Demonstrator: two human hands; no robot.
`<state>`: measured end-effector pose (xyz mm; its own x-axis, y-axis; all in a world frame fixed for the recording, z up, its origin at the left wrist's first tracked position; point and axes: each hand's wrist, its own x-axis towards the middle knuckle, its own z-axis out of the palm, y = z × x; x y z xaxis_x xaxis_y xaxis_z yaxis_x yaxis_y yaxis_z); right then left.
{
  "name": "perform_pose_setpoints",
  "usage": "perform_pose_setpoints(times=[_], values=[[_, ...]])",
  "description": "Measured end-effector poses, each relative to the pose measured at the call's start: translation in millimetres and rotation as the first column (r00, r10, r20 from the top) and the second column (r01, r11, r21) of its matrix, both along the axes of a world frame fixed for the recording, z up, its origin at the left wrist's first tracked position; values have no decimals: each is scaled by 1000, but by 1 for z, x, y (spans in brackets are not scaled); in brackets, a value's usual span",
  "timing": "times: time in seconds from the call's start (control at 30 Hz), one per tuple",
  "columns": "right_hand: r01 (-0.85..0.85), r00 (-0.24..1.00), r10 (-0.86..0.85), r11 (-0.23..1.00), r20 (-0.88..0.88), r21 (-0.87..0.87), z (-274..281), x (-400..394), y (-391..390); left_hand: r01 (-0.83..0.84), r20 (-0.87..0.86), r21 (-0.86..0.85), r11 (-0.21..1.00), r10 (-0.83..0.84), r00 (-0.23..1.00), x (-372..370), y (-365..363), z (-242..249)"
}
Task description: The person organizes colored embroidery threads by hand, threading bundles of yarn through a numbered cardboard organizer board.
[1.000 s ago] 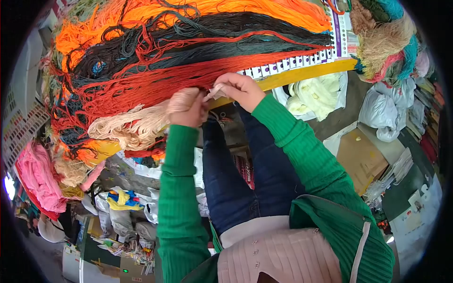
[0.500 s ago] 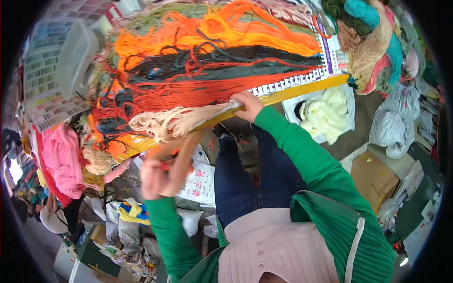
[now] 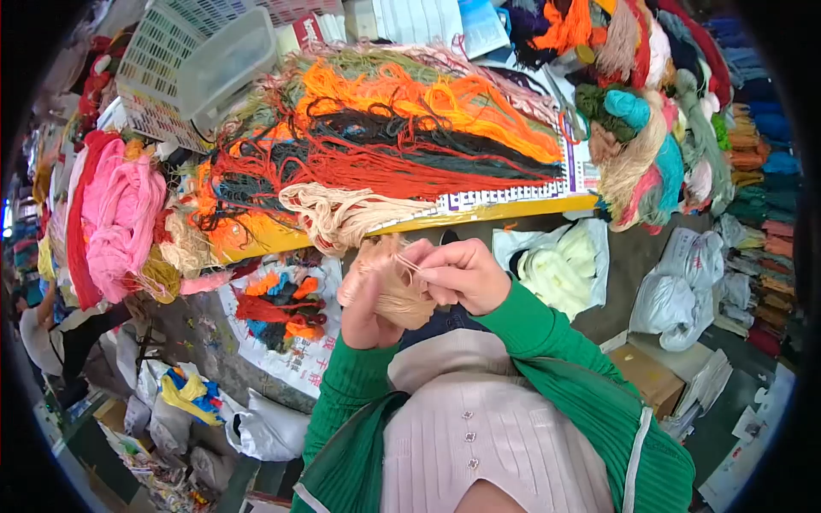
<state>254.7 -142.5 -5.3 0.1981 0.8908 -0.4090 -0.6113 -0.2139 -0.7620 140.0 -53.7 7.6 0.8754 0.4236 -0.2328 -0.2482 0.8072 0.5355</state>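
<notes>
Yellow-edged table point(image 3: 513, 208) under tangled yarn skeins point(image 3: 385, 128)

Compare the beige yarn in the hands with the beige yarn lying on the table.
The beige yarn in the hands is a small compact bundle wound around the left hand; the right hand pinches a strand. The beige yarn on the table is larger, loose, spread flat and untouched. Both share the same pale beige colour.

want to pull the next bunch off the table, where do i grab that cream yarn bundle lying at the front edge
Probably grip the cream yarn bundle at its narrow, gathered end, coming from the near table edge. There the strands run straight and tight together, so fingers can close around all of them. The left end fans into loose loops tangled with the red yarn, so a grip there would likely snag.
</notes>
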Motion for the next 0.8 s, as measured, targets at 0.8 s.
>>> perform_pose_setpoints(times=[0.8], values=[[72,904,-56,997,-423,21,44,-18,10,4,95,-138,990,9,995,-25,3,4]])
